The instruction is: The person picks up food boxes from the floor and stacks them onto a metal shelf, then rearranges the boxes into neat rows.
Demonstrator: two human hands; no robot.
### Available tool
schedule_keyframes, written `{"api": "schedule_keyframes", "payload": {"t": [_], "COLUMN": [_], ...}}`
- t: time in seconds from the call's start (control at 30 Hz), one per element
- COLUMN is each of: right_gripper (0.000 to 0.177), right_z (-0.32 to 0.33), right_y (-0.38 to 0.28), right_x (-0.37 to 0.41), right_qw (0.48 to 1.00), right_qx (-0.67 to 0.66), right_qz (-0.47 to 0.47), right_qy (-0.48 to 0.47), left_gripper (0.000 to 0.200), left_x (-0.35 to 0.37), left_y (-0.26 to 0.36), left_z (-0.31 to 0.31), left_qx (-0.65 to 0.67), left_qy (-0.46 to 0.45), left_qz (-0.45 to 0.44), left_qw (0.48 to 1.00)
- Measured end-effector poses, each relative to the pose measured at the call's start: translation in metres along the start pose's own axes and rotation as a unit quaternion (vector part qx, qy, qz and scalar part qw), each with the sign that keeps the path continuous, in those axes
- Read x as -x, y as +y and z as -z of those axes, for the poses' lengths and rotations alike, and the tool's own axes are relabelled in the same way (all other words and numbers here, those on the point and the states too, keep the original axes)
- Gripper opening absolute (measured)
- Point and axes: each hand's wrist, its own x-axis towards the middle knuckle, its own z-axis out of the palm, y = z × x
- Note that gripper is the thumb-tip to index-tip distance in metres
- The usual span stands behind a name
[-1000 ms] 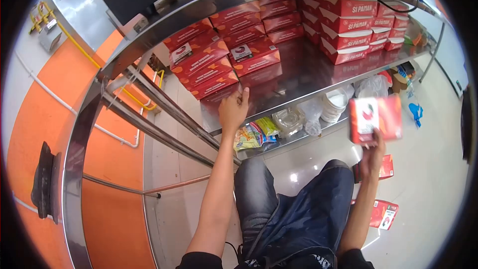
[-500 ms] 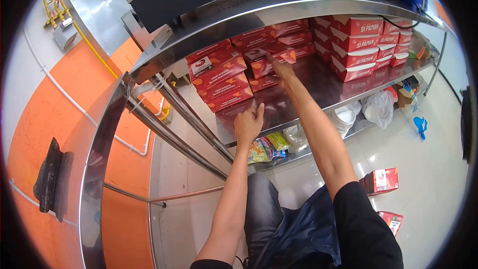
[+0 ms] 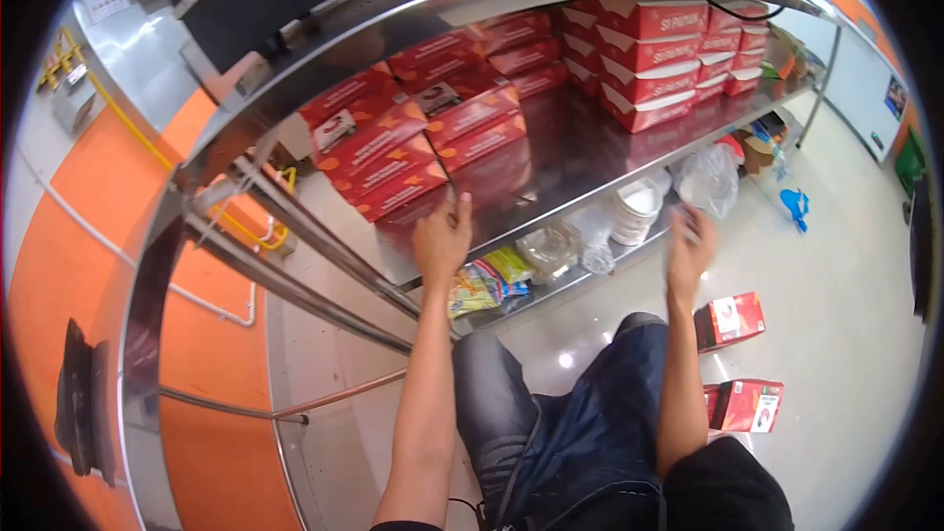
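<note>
Red printed cartons are stacked on a steel shelf [image 3: 580,172] under a counter. My left hand [image 3: 442,237] rests with spread fingers on the shelf's front edge, just below the nearest stack of red boxes [image 3: 388,162]. A second stack [image 3: 474,123] stands right behind it. My right hand [image 3: 690,251] hangs empty in the air in front of the shelf, fingers loosely apart, above two red boxes on the floor [image 3: 730,320] [image 3: 745,404]. More red and white cartons [image 3: 649,49] fill the shelf's far right.
The lower shelf holds snack packets [image 3: 484,278], clear containers [image 3: 547,248], stacked white bowls [image 3: 636,208] and a plastic bag [image 3: 708,177]. The steel countertop edge [image 3: 295,69] runs overhead. An orange wall with pipes is at left. My knees in dark trousers [image 3: 570,413] are below.
My right hand placed the red box it held onto the second stack, then drew back out of the shelf empty. My left hand stayed on the shelf edge.
</note>
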Motion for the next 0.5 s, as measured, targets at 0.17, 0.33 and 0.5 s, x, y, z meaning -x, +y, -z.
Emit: {"api": "schedule_keyframes", "payload": {"t": [0.17,0.33,0.5], "right_gripper": [0.107,0.074,0.025], "right_z": [0.175,0.234,0.261], "right_y": [0.164,0.285,0.326], "right_x": [0.026,0.044,0.06], "right_qw": [0.803,0.865,0.851], "right_qx": [0.493,0.25,0.038], "right_qz": [-0.245,-0.399,-0.501], "right_qy": [0.228,0.176,0.151], "left_gripper": [0.056,0.055,0.054], "left_x": [-0.002,-0.001,-0.001], "left_y": [0.003,0.004,0.004], "left_z": [-0.002,0.0,0.001], "left_qx": [-0.033,-0.034,-0.034], "left_qy": [-0.016,-0.016,-0.008], "left_qz": [0.015,0.011,0.009], "left_qw": [0.999,0.999,0.999]}}
